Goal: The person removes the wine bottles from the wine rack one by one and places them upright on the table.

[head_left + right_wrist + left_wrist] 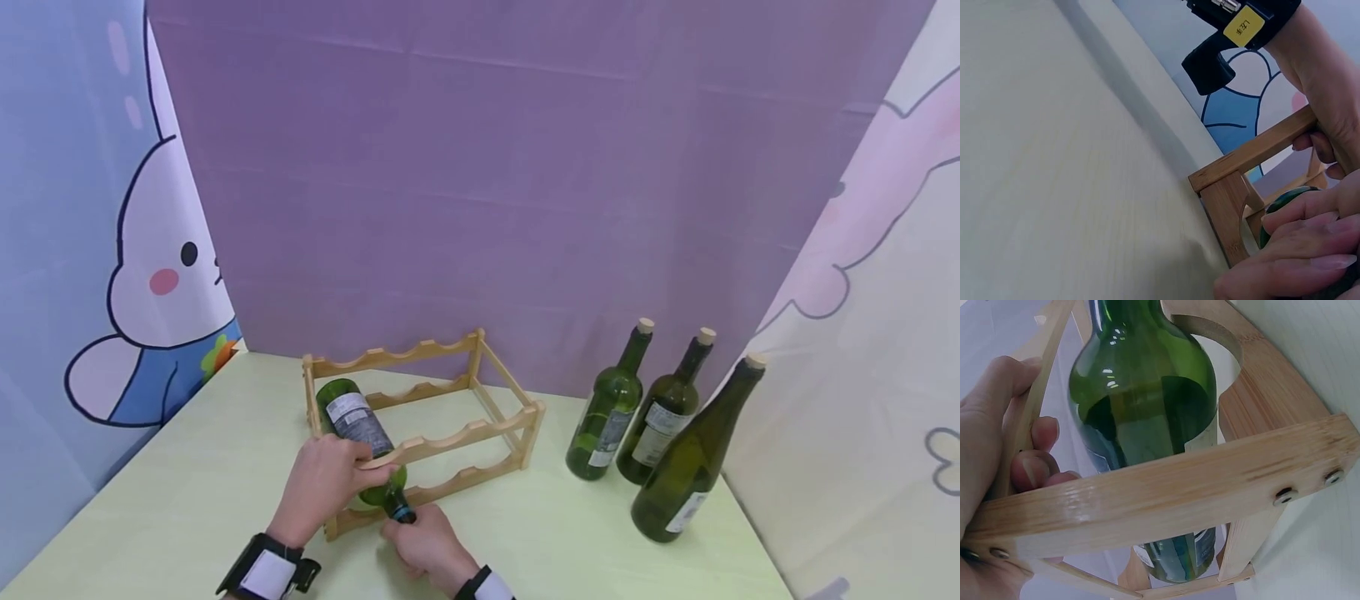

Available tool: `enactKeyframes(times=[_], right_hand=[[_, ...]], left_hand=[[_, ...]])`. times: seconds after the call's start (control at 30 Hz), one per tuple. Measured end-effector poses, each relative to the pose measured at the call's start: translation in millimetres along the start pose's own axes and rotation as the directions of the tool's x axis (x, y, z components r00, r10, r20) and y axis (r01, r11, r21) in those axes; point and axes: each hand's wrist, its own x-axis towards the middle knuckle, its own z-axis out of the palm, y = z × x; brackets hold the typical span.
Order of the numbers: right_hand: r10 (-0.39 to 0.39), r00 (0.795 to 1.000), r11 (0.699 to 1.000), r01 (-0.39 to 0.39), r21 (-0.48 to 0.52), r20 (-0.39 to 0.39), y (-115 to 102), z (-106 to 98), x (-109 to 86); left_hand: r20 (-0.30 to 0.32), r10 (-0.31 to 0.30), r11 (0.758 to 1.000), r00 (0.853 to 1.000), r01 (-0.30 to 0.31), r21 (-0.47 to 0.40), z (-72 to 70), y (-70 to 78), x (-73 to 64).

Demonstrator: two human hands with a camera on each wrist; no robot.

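Note:
A light wooden wine rack (pixel 468 435) with scalloped rails stands on the table in the head view. Inside its left end lies a green glass wine bottle (pixel 347 412), base toward the back, neck out past the front. My left hand (pixel 318 483) grips the upper front rail at its left end, fingers curled over the wood (pixel 1072 509) in the left wrist view. Low in front of the rack, my right hand (pixel 431 542) holds the bottle by its dark neck. In the right wrist view, the curled right fingers (pixel 1304 244) hide most of the neck.
Three corked green bottles stand upright to the right of the rack: one nearest it (pixel 606 417), one in the middle (pixel 663 421) and one closest to the table's right edge (pixel 693 462). A purple cloth (pixel 480 183) hangs behind the pale table (pixel 187 467).

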Motion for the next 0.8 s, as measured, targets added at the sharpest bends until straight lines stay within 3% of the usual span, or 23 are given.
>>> enactKeyframes(times=[0.37, 0.6, 0.8], right_hand=[[0.025, 0.999, 0.999, -0.026, 0.026, 0.024, 3, -3, -11.4], [-0.011, 0.999, 1.000, 0.010, 0.019, 0.036, 5, -10, -20.5], [-0.016, 0.999, 0.998, 0.018, -0.064, 0.036, 8, -17, -28.8]], left_hand=[[0.007, 0.001, 1.000, 1.000, -0.001, -0.011, 1.8, -0.3, -0.5], [-0.003, 0.022, 1.000, 1.000, -0.022, -0.009, 1.9, -0.7, -0.1], [-0.023, 0.044, 0.999, 0.999, -0.043, 0.027, 1.6, -1.4, -0.4]])
